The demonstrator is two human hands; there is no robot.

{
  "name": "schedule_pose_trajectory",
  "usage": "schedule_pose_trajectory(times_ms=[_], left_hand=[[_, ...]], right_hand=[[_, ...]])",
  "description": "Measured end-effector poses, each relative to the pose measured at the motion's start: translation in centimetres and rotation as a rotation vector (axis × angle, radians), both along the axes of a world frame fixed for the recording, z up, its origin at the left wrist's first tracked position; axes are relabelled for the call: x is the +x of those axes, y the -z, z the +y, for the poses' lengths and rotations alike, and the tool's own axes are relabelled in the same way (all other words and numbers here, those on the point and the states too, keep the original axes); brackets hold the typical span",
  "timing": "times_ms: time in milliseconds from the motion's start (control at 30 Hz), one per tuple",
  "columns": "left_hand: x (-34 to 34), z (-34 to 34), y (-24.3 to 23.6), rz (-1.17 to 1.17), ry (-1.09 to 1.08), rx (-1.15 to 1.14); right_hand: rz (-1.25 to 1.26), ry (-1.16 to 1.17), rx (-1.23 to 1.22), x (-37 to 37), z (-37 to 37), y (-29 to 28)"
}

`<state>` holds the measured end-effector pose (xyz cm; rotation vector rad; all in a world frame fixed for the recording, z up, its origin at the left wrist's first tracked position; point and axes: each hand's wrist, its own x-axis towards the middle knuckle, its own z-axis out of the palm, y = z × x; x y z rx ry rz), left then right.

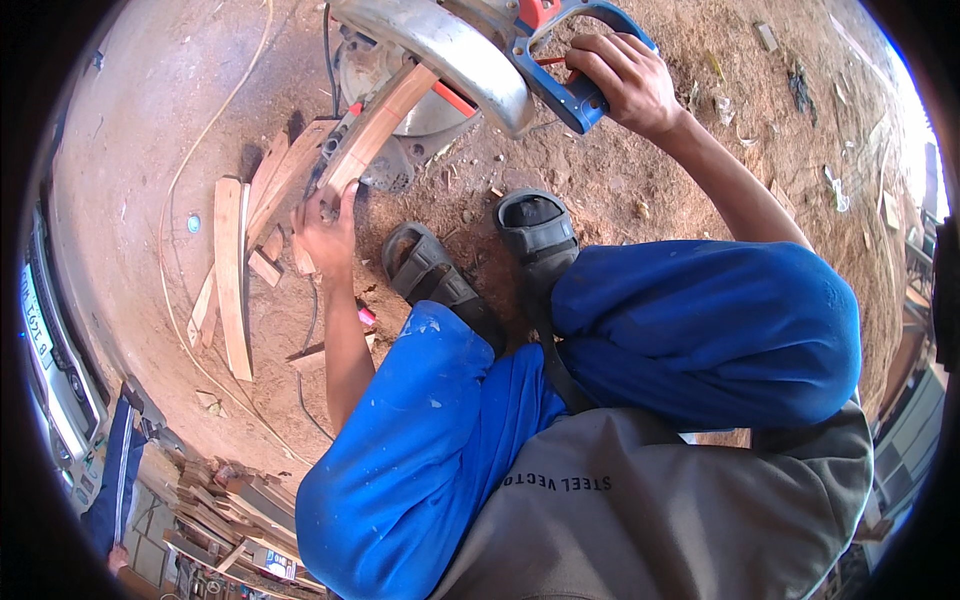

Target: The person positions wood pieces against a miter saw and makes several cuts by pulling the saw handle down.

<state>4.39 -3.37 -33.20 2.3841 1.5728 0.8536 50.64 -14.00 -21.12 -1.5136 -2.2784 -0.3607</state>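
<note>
My right hand (632, 85) is wrapped round the blue handle (575, 100) of a miter saw, whose metal blade guard (450, 60) arches across the top of the view. On the saw's round base (425, 115) lies a wooden strip (375, 130), its far end under the guard. My left hand (328, 225) grips the strip's near end, thumb on one side and fingers on the other. The blade itself is hidden by the guard. Several cut wood strips (230, 270) lie on the ground just left of my left hand.
A thin cable (170, 190) curves over the dusty ground at left. My sandalled feet (435, 265) stand close to the saw. A wood pile (220, 520) lies at lower left, near another person's dark-clad leg (108, 480) and a parked vehicle (65, 370). Sawdust covers the ground at right.
</note>
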Motion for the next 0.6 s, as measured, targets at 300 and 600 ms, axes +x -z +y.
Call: schedule_pose_trajectory(times_ms=[300,600], left_hand=[[-0.17,-0.02,-0.2,0.017,0.027,-0.008],[0.19,-0.09,-0.53,0.02,0.0,-0.039]], right_hand=[[-0.001,-0.006,0.024,0.02,0.12,0.07],[0.016,-0.038,0.046,0.16,0.26,0.07]])
